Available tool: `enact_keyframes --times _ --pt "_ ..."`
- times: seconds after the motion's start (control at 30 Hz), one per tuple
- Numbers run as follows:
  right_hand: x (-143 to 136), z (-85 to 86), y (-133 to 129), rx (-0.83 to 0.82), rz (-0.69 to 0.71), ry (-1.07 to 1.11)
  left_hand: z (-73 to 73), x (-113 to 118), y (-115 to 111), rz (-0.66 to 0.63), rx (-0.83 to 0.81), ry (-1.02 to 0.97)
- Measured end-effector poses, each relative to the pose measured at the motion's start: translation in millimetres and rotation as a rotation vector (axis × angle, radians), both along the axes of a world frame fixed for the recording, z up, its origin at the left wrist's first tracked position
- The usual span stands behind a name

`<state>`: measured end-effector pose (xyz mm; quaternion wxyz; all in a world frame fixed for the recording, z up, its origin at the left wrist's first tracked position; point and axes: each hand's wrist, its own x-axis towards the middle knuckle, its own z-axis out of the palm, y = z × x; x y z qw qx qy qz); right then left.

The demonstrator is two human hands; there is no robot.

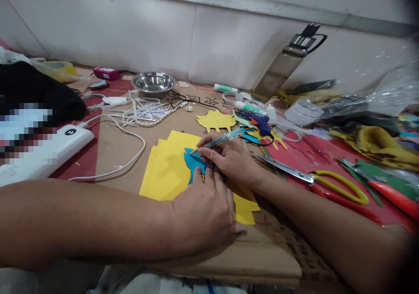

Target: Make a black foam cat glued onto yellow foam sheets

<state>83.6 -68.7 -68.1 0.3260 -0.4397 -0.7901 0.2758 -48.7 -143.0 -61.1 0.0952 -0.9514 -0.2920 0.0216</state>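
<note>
Step in hand: judged to be drawing around a template. The right hand (225, 156) is closed in a writing grip on a slender, clear and pale-blue plastic pen (228, 137). The pen's tip is at, or just over, the upper left end of a flat, bright-blue paper cut-out (192, 159) with a pointed outline. Whether the tip touches the surface cannot be determined.

The left hand (204, 206) is spread palm down, its fingers extended and fairly close together. It grips nothing; its fingertips press on the cut-out from the near side.

Next move: in this report's judgement, it calls for firm, even pressure from the left hand, with the pen kept close against the blue edge. The left fingers cover part of that edge and would need repositioning to free it. Slippage of the cut-out is the main risk.

Position of the cut-out: it lies on an uneven stack of bright-yellow paper sheets (160, 167), under the left fingertips and just beside the right hand, partly hidden by both. The stack rests on brown cardboard (119, 148). Beyond it lies a yellow animal-shaped paper cut-out (216, 120). Long-bladed metal scissors with yellow and red handles (291, 169) lie beside the right forearm.
</note>
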Motion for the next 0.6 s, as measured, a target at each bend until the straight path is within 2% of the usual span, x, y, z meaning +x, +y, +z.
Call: enact_keyframes --times 0.4,0.6 --pt "-2.6 -1.5 -1.0 0.011 -0.038 -0.035 -2.4 -1.1 -1.2 -0.018 0.038 -0.032" --pt "-2.9 -1.4 -0.1 0.010 -0.003 -0.035 -2.2 -1.5 -1.4 -0.029 0.046 -0.043"
